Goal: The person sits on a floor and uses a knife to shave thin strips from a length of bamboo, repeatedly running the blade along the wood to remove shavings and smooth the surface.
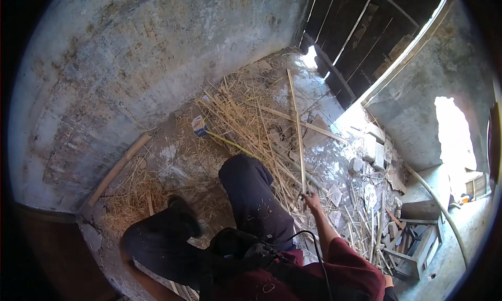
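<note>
A long, thin bamboo strip (299,131) stretches away from me over the littered floor. My right hand (312,200) is closed around its near end, beside my right knee. No fingers of my left hand can be seen; a bare limb (144,275) shows at the lower left, past my dark-trousered left leg. More split bamboo strips (230,113) lie in a heap beyond my knee, among curly shavings. Left of that heap rests a blue and white tape measure (198,125), its yellow blade (227,139) drawn out toward the strips.
A thick bamboo pole (119,168) leans along the left wall near a pile of shavings (135,199). Grey blocks (374,152) and scraps lie to the right, with a wooden frame (415,249) nearer me. A dark plank door (355,39) stands at the back. A black cable (320,254) crosses my right side.
</note>
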`<move>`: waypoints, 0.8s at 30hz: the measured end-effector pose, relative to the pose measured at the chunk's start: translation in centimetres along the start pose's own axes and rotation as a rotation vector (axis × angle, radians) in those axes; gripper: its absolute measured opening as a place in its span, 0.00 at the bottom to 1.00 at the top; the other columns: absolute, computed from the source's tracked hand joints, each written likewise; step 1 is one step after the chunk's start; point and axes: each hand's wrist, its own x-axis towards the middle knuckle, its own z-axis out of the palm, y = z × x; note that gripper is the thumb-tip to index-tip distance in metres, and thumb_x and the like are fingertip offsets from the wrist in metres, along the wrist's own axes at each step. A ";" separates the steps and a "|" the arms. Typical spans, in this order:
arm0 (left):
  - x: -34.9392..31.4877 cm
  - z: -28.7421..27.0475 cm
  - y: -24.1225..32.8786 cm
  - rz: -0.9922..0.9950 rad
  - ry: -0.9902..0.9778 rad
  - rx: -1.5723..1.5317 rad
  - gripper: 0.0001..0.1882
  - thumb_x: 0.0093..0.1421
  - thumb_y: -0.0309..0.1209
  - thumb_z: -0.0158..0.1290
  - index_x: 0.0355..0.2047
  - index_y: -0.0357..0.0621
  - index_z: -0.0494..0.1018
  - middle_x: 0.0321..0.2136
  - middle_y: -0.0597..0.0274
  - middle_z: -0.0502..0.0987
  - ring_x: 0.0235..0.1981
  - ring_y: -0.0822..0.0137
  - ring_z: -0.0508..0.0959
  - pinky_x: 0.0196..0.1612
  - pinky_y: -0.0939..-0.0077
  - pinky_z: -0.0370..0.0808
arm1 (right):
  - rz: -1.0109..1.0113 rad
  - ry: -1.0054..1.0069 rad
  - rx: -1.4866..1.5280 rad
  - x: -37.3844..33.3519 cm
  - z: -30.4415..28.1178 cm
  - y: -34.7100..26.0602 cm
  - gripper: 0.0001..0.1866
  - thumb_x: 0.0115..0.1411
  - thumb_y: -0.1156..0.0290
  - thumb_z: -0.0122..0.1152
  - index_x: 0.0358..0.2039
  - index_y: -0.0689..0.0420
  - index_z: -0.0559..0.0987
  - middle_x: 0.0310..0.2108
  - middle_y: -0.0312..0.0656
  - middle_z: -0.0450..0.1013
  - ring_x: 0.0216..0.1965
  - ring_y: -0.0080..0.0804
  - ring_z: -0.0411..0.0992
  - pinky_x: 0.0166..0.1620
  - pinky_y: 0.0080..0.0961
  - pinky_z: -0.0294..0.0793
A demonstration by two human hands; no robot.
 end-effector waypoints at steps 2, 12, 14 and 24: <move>0.2 -0.8 6.5 0.151 -0.008 -0.152 0.34 0.78 0.53 0.50 0.72 0.42 0.66 0.60 0.49 0.78 0.62 0.56 0.77 0.63 0.60 0.73 | -0.087 0.044 0.243 -0.5 -3.6 -2.0 0.14 0.66 0.63 0.73 0.40 0.63 0.87 0.25 0.37 0.80 0.25 0.26 0.76 0.29 0.31 0.73; -14.3 7.2 35.3 0.887 -0.094 -0.083 0.21 0.73 0.33 0.59 0.62 0.38 0.72 0.53 0.56 0.80 0.54 0.62 0.82 0.61 0.65 0.76 | -0.266 -0.349 0.870 -7.6 -12.7 -32.2 0.23 0.76 0.48 0.53 0.42 0.58 0.78 0.19 0.32 0.69 0.15 0.19 0.60 0.19 0.22 0.55; -18.0 10.6 38.5 1.001 -0.205 -0.009 0.23 0.70 0.33 0.64 0.62 0.41 0.74 0.57 0.54 0.78 0.59 0.58 0.79 0.64 0.61 0.74 | -0.338 -0.482 0.922 -9.6 -10.8 -37.9 0.23 0.78 0.48 0.52 0.40 0.57 0.77 0.20 0.31 0.68 0.15 0.18 0.58 0.19 0.22 0.54; -21.9 17.4 45.6 1.310 -0.337 -0.245 0.45 0.60 0.44 0.72 0.74 0.49 0.64 0.71 0.50 0.66 0.69 0.46 0.72 0.67 0.48 0.74 | -0.401 -0.990 0.816 -23.1 1.1 -53.4 0.14 0.78 0.54 0.56 0.42 0.52 0.74 0.24 0.28 0.65 0.17 0.15 0.58 0.21 0.18 0.54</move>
